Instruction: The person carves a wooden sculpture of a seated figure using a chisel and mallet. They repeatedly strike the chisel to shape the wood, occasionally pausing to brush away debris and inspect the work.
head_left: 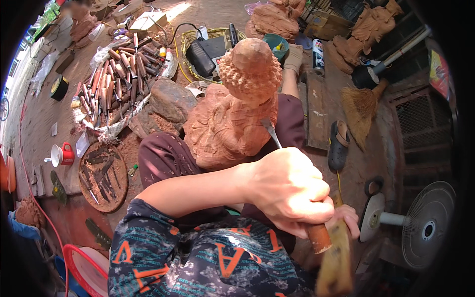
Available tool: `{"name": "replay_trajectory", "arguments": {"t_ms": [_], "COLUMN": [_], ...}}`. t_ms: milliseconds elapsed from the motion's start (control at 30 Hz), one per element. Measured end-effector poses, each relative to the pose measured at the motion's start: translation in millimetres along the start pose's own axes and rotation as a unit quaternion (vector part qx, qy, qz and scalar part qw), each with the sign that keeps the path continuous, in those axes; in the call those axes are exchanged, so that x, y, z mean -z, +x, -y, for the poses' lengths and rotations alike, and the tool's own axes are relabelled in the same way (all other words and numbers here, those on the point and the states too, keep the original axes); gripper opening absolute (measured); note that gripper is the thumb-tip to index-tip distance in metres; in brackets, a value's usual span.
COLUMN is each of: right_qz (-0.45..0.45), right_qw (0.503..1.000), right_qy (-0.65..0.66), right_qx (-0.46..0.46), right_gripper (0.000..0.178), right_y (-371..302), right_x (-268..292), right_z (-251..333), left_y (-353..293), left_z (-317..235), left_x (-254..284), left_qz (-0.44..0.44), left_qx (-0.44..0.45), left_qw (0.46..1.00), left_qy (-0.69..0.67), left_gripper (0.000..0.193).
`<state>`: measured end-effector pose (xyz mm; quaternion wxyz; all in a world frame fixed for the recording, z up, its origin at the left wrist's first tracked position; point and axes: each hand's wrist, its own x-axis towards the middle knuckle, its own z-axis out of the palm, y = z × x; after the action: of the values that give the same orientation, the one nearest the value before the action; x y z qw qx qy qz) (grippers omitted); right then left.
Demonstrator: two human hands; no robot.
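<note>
Dusty brown ground (42, 114) is all around, with a big pile of tools (116, 79) at the upper left of the frame and a white fan (428, 225) at the lower right. I can see the carved figure (227, 123) upright in the middle, between two knees in dark pants. It has a round top and a bumpy band around its head. I see the left hand (289, 188) with its grip wrapped tight around the chisel (317, 238); the blade points up at the figure's side, but I cannot tell if it touches. The right hand (348, 219) has its grip curled around a yellowish wooden club (336, 265), which looks blurry at the lower right.
</note>
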<state>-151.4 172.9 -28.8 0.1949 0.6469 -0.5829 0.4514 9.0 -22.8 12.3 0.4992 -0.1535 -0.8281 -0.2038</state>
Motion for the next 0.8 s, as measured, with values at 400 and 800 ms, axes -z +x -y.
{"name": "replay_trajectory", "arguments": {"t_ms": [400,800], "right_qz": [-0.049,0.031], "right_qw": [0.998,0.990], "right_qy": [-0.003,-0.134], "right_qx": [-0.030,-0.016], "right_gripper": [0.036,0.033], "right_y": [-1,6], "right_x": [-6,-2], "right_z": [1,5], "left_y": [-6,-5], "left_z": [1,3], "left_x": [2,7], "left_qz": [0.012,-0.010], "left_qx": [-0.011,-0.011], "left_qw": [1.000,1.000], "left_qy": [0.024,0.004], "left_gripper": [0.045,0.039]}}
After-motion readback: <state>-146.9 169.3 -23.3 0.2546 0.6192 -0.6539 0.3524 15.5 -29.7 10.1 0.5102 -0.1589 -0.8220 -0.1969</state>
